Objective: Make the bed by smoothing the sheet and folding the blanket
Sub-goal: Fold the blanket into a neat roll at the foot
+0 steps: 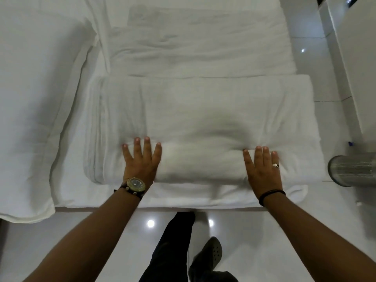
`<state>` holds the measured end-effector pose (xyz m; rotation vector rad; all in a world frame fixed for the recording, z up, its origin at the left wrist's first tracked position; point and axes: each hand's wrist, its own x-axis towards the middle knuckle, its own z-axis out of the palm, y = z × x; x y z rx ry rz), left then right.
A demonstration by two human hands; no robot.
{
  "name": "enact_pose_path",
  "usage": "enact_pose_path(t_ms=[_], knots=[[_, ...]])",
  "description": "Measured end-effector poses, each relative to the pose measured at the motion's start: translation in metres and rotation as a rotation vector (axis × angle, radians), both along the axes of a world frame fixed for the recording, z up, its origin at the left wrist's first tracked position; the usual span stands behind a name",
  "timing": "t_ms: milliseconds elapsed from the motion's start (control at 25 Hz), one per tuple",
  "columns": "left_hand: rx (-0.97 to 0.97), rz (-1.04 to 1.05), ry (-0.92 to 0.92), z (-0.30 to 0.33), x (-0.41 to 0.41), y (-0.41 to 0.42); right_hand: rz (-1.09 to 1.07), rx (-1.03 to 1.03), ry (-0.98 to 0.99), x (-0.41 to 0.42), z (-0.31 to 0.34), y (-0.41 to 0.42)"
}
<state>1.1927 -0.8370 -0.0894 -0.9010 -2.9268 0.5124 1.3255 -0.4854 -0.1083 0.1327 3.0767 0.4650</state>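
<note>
A white bed (67,139) with a soft, creased sheet (199,47) carries a thick, puffy folded blanket (203,110) near its foot edge. The left hand (140,161) and right hand (262,169) press flat on the blanket's rounded near fold, fingers spread, grip released. A round-faced watch (136,184) circles the left wrist.

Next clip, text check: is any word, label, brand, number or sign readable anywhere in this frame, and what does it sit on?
No readable text in this frame.
Watch on the left wrist: the dial has markings, too small and blurred to read.
Ring on the right hand: no lettering can be made out.
Folded blanket, pillow and metal cylinder: no label or tag shows.
</note>
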Motion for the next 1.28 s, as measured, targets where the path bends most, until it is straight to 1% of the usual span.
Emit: enact_pose_path(t_ms=[80,160,280,360,440,600,720,840,920,960,1040,1080,1160,1200,1280], knots=[[0.023,-0.031,0.005,0.002,-0.008,0.004,0.032,-0.020,0.053,-0.011,0.002,0.006],[0.074,-0.023,-0.033,0.011,-0.020,0.008,0.009,-0.108,0.026,-0.022,0.017,0.011],[0.156,0.043,-0.177,0.036,-0.022,0.006,-0.074,-0.220,-0.093,-0.023,0.042,0.007],[0.164,0.076,-0.221,0.058,-0.010,0.000,-0.123,-0.260,-0.195,-0.015,0.070,-0.003],[0.117,0.117,-0.254,0.080,0.010,-0.008,-0.147,-0.291,-0.304,0.000,0.101,-0.012],[-0.051,0.118,-0.372,0.129,0.075,-0.027,-0.155,-0.301,-0.553,0.054,0.163,-0.031],[-0.149,0.138,-0.568,0.152,0.121,-0.036,-0.142,-0.344,-0.660,0.097,0.189,-0.045],[-0.274,0.173,-0.748,0.183,0.131,-0.034,-0.135,-0.428,-0.720,0.130,0.217,-0.052],[-0.325,0.210,-0.868,0.205,0.122,-0.033,-0.166,-0.476,-0.805,0.136,0.239,-0.049],[-0.325,0.223,-0.921,0.214,0.116,-0.033,-0.199,-0.488,-0.861,0.133,0.251,-0.047],[-0.238,0.273,-0.988,0.233,0.096,-0.032,-0.241,-0.477,-0.940,0.114,0.275,-0.043],[-0.180,0.288,-0.998,0.245,0.082,-0.030,-0.246,-0.473,-0.946,0.100,0.285,-0.040],[-0.096,0.278,-0.924,0.274,0.037,-0.018,-0.268,-0.480,-0.894,0.057,0.304,-0.027],[-0.057,0.248,-0.857,0.289,0.008,-0.010,-0.280,-0.489,-0.814,0.030,0.310,-0.014],[0.053,0.182,-0.690,0.309,-0.057,0.007,-0.266,-0.483,-0.526,-0.031,0.316,0.015]])
